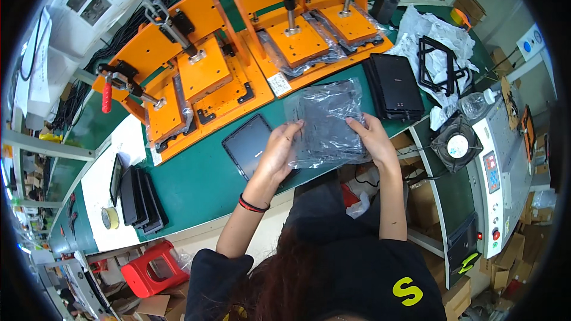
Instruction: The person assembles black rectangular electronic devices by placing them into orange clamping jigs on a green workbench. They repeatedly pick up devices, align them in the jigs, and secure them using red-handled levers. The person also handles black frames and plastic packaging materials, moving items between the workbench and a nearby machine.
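Spanning green workbench [196,184], orange jigs [202,77]

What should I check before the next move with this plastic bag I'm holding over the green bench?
1. Both hands on the clear plastic bag: ok, left hand and right hand hold its sides.
2. Dark panel inside the bag: ok, visible through the film.
3. Bag fully closed: cannot tell.
4. Dark tablet on the bench, apart from the orange jig: ok.
5. Stack of black units lying flat on the bench: ok.
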